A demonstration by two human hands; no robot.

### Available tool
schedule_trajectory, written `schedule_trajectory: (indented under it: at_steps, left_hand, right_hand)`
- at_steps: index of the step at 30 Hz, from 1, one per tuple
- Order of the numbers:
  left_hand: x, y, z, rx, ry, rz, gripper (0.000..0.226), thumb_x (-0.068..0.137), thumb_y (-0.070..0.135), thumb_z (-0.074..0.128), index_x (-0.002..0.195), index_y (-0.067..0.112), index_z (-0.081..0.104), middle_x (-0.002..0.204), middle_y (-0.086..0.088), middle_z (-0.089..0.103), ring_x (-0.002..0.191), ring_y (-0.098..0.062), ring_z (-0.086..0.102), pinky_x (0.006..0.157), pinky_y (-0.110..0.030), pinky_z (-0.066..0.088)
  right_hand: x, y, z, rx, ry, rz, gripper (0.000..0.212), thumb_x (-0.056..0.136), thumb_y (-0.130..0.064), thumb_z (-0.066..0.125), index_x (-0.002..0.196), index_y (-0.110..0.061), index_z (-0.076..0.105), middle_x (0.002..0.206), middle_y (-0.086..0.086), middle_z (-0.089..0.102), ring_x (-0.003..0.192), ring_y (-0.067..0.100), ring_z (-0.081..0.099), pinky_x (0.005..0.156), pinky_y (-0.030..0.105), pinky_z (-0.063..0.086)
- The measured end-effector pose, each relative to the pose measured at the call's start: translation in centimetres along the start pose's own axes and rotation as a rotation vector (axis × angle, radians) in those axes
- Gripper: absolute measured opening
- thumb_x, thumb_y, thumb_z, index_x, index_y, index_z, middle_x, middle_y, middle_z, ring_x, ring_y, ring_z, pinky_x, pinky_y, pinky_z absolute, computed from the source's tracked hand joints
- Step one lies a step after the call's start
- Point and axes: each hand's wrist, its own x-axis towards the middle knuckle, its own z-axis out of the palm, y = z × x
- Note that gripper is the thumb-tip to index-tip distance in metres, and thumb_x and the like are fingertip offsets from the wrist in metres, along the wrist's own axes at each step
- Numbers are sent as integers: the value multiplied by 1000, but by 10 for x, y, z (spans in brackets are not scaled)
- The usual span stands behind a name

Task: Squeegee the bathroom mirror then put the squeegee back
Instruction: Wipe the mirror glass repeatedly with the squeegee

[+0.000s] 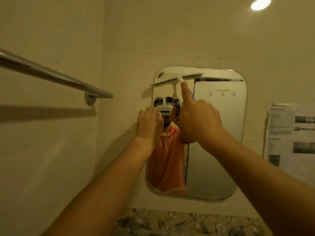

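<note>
We faced a wall [170, 31] of large, smooth cream tiles, with a band of leaf-patterned tiles [170, 222] low down. On it hung the mirror [213, 150], a tall glass rectangle with rounded corners. A polished metal towel bar [51, 74] ran off to the left, and a printed paper sheet [289, 133] was stuck to the tiles on the right.

Both bare forearms reached up and forward. The right hand [199, 120] gripped the squeegee [177, 79] by its handle, fingers wrapped round it and the index finger [185, 89] stretched straight up along the neck toward the blade. The left hand [150, 123] sat at the mirror's left edge with its fingers curled; we could not tell whether it gripped the rim or only rested there.

The squeegee was white plastic, T-shaped, and lay against the top of the mirror. Its blade ran nearly level, left end a little lower and overhanging the tiles, with the handle pointing down into the right hand.
</note>
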Motion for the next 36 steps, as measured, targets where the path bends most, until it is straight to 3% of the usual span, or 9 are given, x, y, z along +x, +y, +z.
schedule_trajectory:
  at_steps: [4, 7, 10, 15, 18, 22, 27, 32, 36]
  left_hand:
    - [-3, -1, 4, 29, -9, 22, 43, 90, 27, 65, 131, 14, 57, 132, -9, 53, 117, -25, 49, 92, -37, 43]
    - [-7, -1, 5, 44, 15, 33, 34, 94, 29, 62, 125, 16, 62, 125, -7, 59, 112, -25, 51, 88, -37, 44]
    - [-20, 3, 11, -37, 17, 67, 30, 98, 31, 55, 123, 16, 62, 129, -8, 56, 115, -26, 50, 90, -38, 44]
    - [-54, 24, 24, -56, -67, 42, 52, 95, 34, 59, 142, 16, 48, 148, -19, 41, 122, -34, 50, 94, -43, 43]
    - [-56, 32, 22, -2, -106, 36, 53, 91, 33, 67, 139, 15, 55, 144, -21, 49, 120, -34, 55, 90, -44, 46]
    - [-52, 38, 20, 78, -151, 54, 37, 91, 30, 70, 124, 13, 67, 136, -18, 59, 129, -35, 51, 89, -44, 47]
    - [-49, 42, 18, 150, -214, 55, 42, 92, 22, 69, 132, 12, 60, 140, -17, 52, 136, -40, 39, 94, -46, 42]
    - [-52, 36, 10, 108, -241, 63, 39, 87, 34, 73, 121, 16, 68, 128, -11, 62, 128, -33, 50, 88, -41, 46]
    - [-50, 38, 16, 161, -222, 96, 43, 95, 34, 61, 132, 11, 58, 137, -15, 52, 134, -36, 40, 94, -43, 43]
  right_hand:
    - [-44, 16, 20, -3, -24, 28, 85, 106, -32, 45, 152, -37, -27, 65, 1, 49, 47, 12, 49, 39, 24, 36]
    - [-61, 22, 28, -26, -32, 43, 87, 107, -30, 42, 149, -38, -33, 64, 0, 49, 45, 9, 46, 37, 23, 31]
    - [-64, 22, 29, -55, -71, 53, 88, 107, -28, 41, 147, -38, -37, 65, 1, 48, 46, 9, 46, 38, 23, 31]
    - [-57, 23, 20, -22, -64, 26, 83, 107, -32, 42, 152, -37, -27, 66, 1, 51, 48, 9, 48, 38, 22, 32]
    - [-41, 23, 5, 50, -20, 4, 72, 108, -35, 37, 154, -40, -18, 66, 2, 54, 47, 11, 50, 39, 24, 38]
    - [-3, 14, -19, 71, 121, -59, 77, 106, -25, 45, 155, -40, -12, 65, 6, 53, 49, 19, 53, 47, 34, 54]
    - [31, -15, -33, 48, 67, -77, 80, 101, -21, 48, 160, -36, -6, 76, 10, 53, 63, 24, 57, 62, 43, 59]
    - [29, -8, -7, -26, 50, -74, 90, 99, -23, 56, 159, -32, -10, 70, 6, 48, 54, 18, 51, 54, 38, 54]
    - [0, 12, 22, -41, 91, -54, 91, 102, -33, 53, 154, -35, -21, 64, 4, 51, 45, 16, 52, 42, 29, 48]
